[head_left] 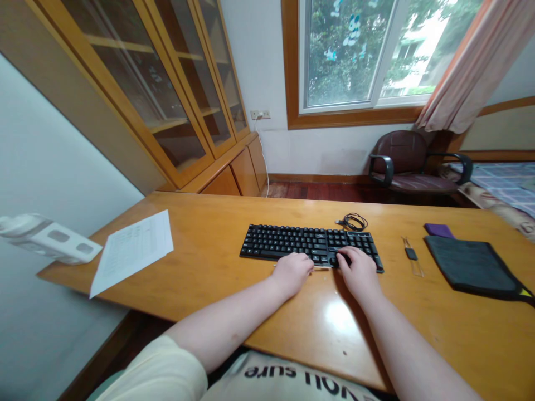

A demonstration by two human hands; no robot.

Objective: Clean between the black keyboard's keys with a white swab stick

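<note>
A black full-size keyboard [284,239] lies on the wooden desk in front of me. My left hand [295,272] is at its near edge, fingers curled closed around a thin pale stick [321,268]. The stick's ends show on both sides of the fist; its exact kind is too small to make out. Over the arrow keys and number pad rests my right hand [360,273], its thumb and bent fingers apart on the keys. Part of the keyboard's right side is hidden under it. A coiled black cable [354,221] lies just behind the keyboard.
Printed sheets [136,248] and a white bottle [58,238] are at the desk's left end. To the right are a small wire-ended tool [411,254], a dark pouch [472,264] and a purple item [438,229]. An armchair [401,159] stands beyond the desk [200,223].
</note>
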